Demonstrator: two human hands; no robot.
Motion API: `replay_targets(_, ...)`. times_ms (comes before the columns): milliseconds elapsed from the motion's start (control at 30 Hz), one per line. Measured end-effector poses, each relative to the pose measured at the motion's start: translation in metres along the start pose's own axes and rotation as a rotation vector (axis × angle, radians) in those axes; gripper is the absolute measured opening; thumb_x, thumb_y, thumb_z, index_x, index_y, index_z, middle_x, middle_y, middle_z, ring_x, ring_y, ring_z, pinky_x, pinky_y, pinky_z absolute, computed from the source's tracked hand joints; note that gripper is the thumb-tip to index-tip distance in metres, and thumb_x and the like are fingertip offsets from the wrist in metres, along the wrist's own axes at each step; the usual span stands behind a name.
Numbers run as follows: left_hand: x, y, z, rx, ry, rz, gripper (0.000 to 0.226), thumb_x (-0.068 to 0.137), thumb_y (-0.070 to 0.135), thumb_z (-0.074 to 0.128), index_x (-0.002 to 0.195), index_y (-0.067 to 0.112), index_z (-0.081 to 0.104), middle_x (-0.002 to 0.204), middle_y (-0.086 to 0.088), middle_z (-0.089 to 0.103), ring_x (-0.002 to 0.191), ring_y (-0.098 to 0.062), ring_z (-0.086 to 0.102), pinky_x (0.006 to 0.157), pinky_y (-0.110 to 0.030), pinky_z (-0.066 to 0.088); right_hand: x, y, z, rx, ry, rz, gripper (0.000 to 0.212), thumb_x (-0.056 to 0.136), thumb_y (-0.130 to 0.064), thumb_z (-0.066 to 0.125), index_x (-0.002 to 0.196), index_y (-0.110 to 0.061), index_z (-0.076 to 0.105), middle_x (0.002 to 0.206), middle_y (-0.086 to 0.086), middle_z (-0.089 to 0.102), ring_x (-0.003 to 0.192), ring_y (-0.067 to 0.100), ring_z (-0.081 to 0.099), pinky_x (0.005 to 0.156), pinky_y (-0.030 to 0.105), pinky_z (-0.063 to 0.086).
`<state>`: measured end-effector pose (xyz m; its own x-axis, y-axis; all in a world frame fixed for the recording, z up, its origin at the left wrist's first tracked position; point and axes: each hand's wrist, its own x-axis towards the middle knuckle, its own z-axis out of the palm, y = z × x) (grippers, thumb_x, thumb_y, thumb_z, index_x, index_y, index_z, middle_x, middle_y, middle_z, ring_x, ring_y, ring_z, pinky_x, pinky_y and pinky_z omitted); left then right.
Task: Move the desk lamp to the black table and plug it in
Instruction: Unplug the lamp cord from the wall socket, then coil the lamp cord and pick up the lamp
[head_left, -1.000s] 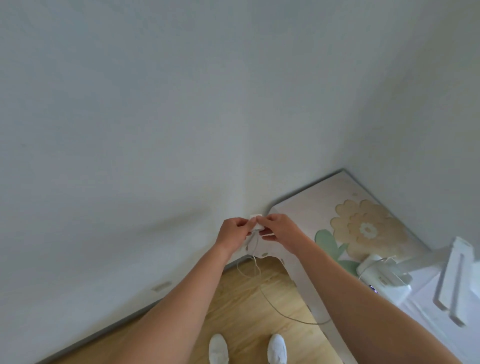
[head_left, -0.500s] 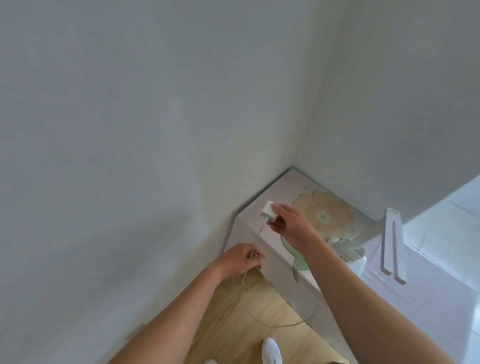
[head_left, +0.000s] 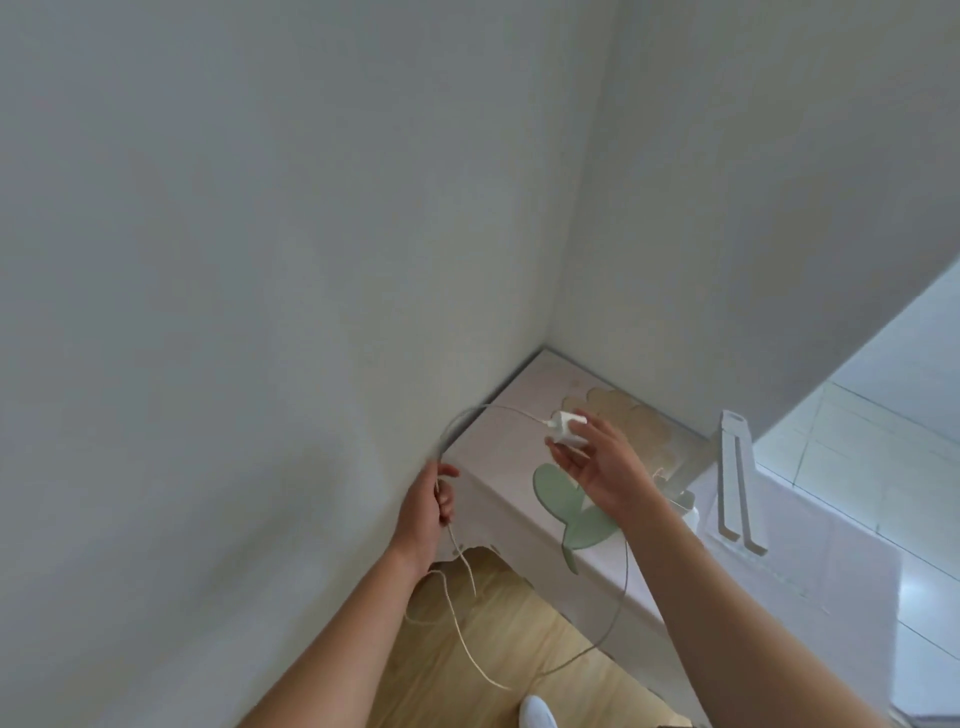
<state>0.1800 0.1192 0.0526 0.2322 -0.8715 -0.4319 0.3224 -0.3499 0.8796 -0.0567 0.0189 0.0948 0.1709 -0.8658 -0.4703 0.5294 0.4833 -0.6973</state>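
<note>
Head view: right hand (head_left: 597, 467) holds the white power adapter (head_left: 570, 429) pinched at the fingertips, other fingers loosely spread, above the far-left part of the white table (head_left: 498, 447) with the flower print. Left hand (head_left: 426, 512) is curled around the white cable (head_left: 467, 644) just off the table's left edge, close to the wall (head_left: 260, 260). Cable arcs from the adapter up and left, down through the left hand, then loops slack over the wooden floor (head_left: 493, 623) and climbs back toward the table's front edge, passing under the right forearm. White desk lamp (head_left: 732, 478) stands on the same table, right of the right hand; its flat two-bar head hangs toward the front edge, base mostly hidden behind the right wrist. Table sits pushed into the room corner. One white shoe (head_left: 537, 714) shows at the bottom edge. Adapter is free in the air, touching neither table nor wall.
</note>
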Motion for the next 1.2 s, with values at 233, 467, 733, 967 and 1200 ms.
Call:
replay_targets(233, 0.015, 0.06, 0.03, -0.07, -0.01, 0.115, 0.025, 0.109, 0.024, 0.035, 0.102, 0.012, 0.056, 0.059, 0.005, 0.036, 0.05, -0.01, 0.028, 0.049, -0.026, 0.024, -0.029, 0.045, 0.003, -0.437, -0.286, 0.167, 0.041, 0.086, -0.015, 0.079, 0.125, -0.009, 0.07, 0.109, 0.019, 0.062, 0.097, 0.035, 0.069, 0.091, 0.047, 0.059)
replay_targets(467, 0.014, 0.074, 0.034, -0.232, -0.007, 0.035, 0.024, 0.108, 0.015, 0.035, 0.097, 0.008, 0.056, 0.056, 0.004, 0.039, 0.051, -0.01, 0.031, 0.045, -0.022, 0.026, -0.038, 0.056, 0.023, -0.634, -0.342, 0.091, 0.046, 0.08, -0.025, 0.087, 0.12, -0.014, 0.069, 0.1, 0.016, 0.068, 0.086, 0.027, 0.07, 0.084, 0.037, 0.06)
replay_targets(733, 0.007, 0.077, 0.044, -0.623, -0.018, -0.14, 0.023, 0.105, 0.007, 0.04, 0.09, 0.004, 0.057, 0.06, -0.003, 0.048, 0.052, -0.012, 0.044, 0.049, -0.023, 0.036, -0.036, 0.05, 0.041, -0.917, -0.297, -0.14, 0.018, 0.091, -0.023, 0.075, 0.105, -0.034, 0.08, 0.106, -0.004, 0.077, 0.093, 0.014, 0.07, 0.082, 0.028, 0.053)
replay_targets(967, 0.002, 0.088, 0.046, -0.79, -0.033, -0.143, 0.017, 0.104, 0.001, 0.043, 0.098, 0.0, 0.059, 0.08, -0.01, 0.057, 0.07, -0.014, 0.055, 0.066, -0.025, 0.048, -0.045, 0.057, 0.049, -0.924, -0.451, -0.055, 0.021, 0.093, -0.019, 0.074, 0.114, -0.018, 0.073, 0.105, 0.0, 0.079, 0.098, 0.017, 0.077, 0.085, 0.022, 0.059)
replay_targets(1200, 0.001, 0.074, 0.041, -0.546, -0.096, -0.066, 0.016, 0.102, 0.0, 0.051, 0.095, -0.001, 0.065, 0.083, -0.011, 0.066, 0.083, -0.021, 0.064, 0.083, -0.032, 0.059, -0.037, 0.054, 0.055, -0.923, -0.386, -0.079, 0.023, 0.088, -0.031, 0.079, 0.096, -0.009, 0.076, 0.091, 0.008, 0.08, 0.09, 0.025, 0.078, 0.09, 0.039, 0.06)
